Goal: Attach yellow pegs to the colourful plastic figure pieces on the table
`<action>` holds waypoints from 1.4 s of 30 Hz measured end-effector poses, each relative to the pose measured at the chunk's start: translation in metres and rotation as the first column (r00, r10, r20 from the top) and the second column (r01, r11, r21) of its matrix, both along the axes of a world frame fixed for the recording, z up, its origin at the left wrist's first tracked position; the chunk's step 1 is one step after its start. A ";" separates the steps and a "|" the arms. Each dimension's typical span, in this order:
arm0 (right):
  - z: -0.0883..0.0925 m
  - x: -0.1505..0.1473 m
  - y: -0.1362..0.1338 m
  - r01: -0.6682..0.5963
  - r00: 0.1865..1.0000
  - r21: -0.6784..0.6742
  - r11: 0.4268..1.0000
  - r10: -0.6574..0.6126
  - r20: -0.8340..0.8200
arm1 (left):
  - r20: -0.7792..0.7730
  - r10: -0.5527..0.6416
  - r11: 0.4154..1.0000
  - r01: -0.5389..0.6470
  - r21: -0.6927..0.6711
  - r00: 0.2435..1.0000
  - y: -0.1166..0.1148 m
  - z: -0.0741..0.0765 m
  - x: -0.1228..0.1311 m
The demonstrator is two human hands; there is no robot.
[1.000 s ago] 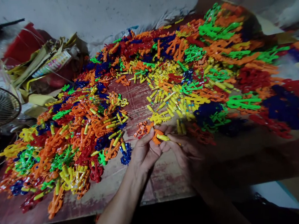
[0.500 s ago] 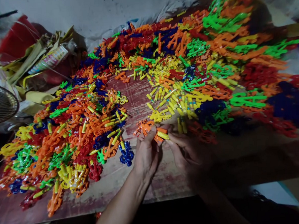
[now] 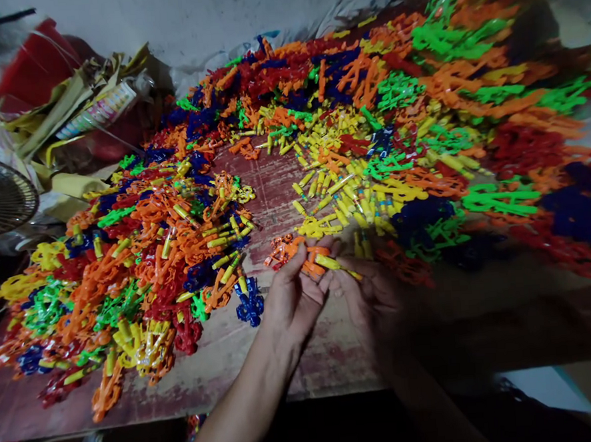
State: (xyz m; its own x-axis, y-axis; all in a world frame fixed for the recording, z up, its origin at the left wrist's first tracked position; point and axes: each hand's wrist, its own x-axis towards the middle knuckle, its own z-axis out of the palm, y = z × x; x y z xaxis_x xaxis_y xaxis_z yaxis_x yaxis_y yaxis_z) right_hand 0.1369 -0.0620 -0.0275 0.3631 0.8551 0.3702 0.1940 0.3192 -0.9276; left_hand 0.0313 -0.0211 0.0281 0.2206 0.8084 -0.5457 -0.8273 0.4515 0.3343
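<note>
My left hand [image 3: 291, 296] is closed around an orange plastic toy piece [image 3: 288, 247], with the thumb on top of it. A short yellow tube [image 3: 328, 262] lies across the right end of that piece, and I cannot tell how firmly it is fitted there. My right hand [image 3: 367, 290], partly in shadow, pinches at the tube's right end, where a thin yellow tip shows above the fingers. Just beyond the hands lies a yellow plastic piece [image 3: 318, 227]. Left of my left hand is a dark blue piece with a yellow tube [image 3: 249, 302].
A heap of coloured plastic pieces [image 3: 142, 257], many with yellow tubes, covers the table's left. Loose yellow tubes [image 3: 354, 197] lie beyond my hands, with more coloured pieces [image 3: 499, 198] to the right. A fan [image 3: 1, 192] and a red container [image 3: 38, 63] stand at far left.
My right hand has shifted slightly right and turned, and the yellow tube now points more down to the right. My left hand still holds the orange piece, its fingers opened a little.
</note>
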 end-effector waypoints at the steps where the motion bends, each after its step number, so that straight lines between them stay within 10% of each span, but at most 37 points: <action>1: 0.001 0.000 0.000 -0.015 1.000 0.011 1.000 0.015 0.012 | -0.001 -0.010 1.000 0.010 0.013 1.000 -0.002 0.001 0.001; 11: 0.010 0.010 -0.005 -0.032 0.956 0.203 0.979 -0.029 0.293 | -0.068 -0.076 0.984 0.086 0.155 0.995 -0.009 0.002 0.002; 21: 0.009 0.010 0.002 -0.160 0.967 0.095 0.983 0.175 -0.184 | -0.047 -0.126 0.958 0.134 0.253 0.991 -0.013 0.004 -0.002; 32: 0.013 0.004 0.003 -0.140 0.962 0.060 0.988 0.150 -0.230 | 0.019 -0.083 0.976 0.077 0.204 0.996 -0.014 0.011 -0.004; 42: 0.003 0.009 -0.002 -0.040 0.984 0.189 0.981 0.006 0.180 | -0.054 0.018 0.993 -0.011 0.120 0.998 -0.016 0.009 0.006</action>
State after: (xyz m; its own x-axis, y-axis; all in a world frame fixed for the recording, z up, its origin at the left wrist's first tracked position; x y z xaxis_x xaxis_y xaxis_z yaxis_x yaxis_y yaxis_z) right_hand 0.1462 -0.0637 -0.0245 0.2575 0.7696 0.5843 0.3408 0.4935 -0.8002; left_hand 0.0370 -0.0367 0.0373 0.1804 0.8717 -0.4556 -0.8123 0.3932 0.4308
